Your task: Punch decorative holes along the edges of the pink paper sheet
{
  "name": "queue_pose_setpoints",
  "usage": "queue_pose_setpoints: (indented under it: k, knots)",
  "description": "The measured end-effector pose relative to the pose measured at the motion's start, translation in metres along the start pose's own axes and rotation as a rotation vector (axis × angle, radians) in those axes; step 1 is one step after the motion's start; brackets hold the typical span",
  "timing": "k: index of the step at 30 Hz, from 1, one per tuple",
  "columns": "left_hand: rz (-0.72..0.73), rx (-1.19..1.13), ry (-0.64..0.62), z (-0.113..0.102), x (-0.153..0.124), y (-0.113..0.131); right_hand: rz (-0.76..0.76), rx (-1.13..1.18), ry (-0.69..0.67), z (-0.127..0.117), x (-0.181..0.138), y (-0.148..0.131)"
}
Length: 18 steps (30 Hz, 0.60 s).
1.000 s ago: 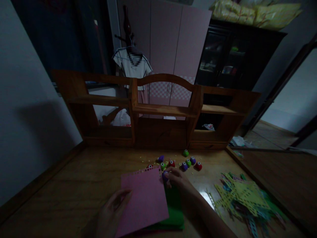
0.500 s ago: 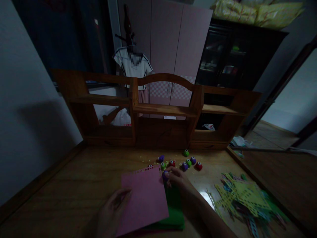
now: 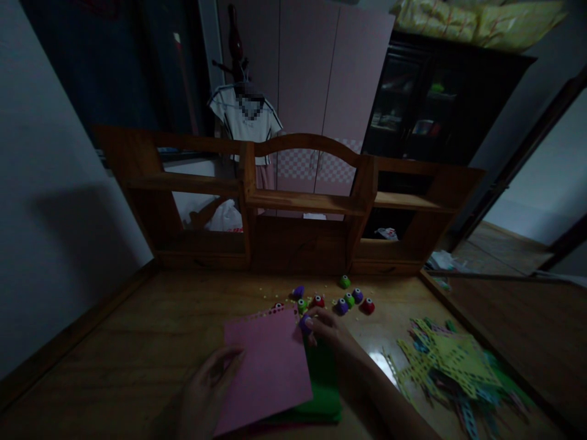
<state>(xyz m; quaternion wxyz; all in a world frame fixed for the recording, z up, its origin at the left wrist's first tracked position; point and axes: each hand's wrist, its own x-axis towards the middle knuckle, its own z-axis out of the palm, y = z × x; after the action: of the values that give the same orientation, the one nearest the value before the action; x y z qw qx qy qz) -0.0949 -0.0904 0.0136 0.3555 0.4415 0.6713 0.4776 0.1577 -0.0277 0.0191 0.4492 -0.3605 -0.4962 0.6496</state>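
A pink sheet of paper (image 3: 270, 363) lies tilted over green sheets (image 3: 324, 385), with a row of small holes along its far edge. My left hand (image 3: 211, 382) is closed on the sheet's left edge, thumb and fingers pinching it. At the sheet's far right corner, my right hand (image 3: 328, 329) grips a small purple craft punch (image 3: 305, 324), thumb on top. The punch sits at the paper's edge; how far the paper goes into it is hidden. Just beyond stand a red punch (image 3: 318, 301) and a green punch (image 3: 301, 306).
More punches, such as a purple one (image 3: 342, 306) and a red one (image 3: 368, 306), stand farther right. Tiny paper bits are scattered among them. A pile of punched paper strips (image 3: 440, 366) covers the right side. A wooden shelf unit (image 3: 302, 201) rises along the table's back.
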Motion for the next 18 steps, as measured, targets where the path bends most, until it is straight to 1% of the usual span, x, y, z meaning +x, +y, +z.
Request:
queue_pose_setpoints:
  k: [4, 12, 15, 18]
  knots:
    - [0.004, 0.0, 0.012, 0.001, 0.001, -0.002, 0.025, -0.014, -0.039, 0.001, 0.0, -0.001]
    - [0.022, 0.022, 0.028, 0.0, 0.001, -0.002, 0.021, 0.019, 0.007, 0.005, -0.003, 0.003]
    - [0.036, 0.033, 0.043, -0.001, -0.002, -0.002, 0.045, 0.028, 0.002, 0.003, -0.002, 0.005]
    - [0.054, 0.036, 0.075, -0.001, -0.004, -0.003, 0.056, 0.095, 0.024, -0.003, 0.003, 0.012]
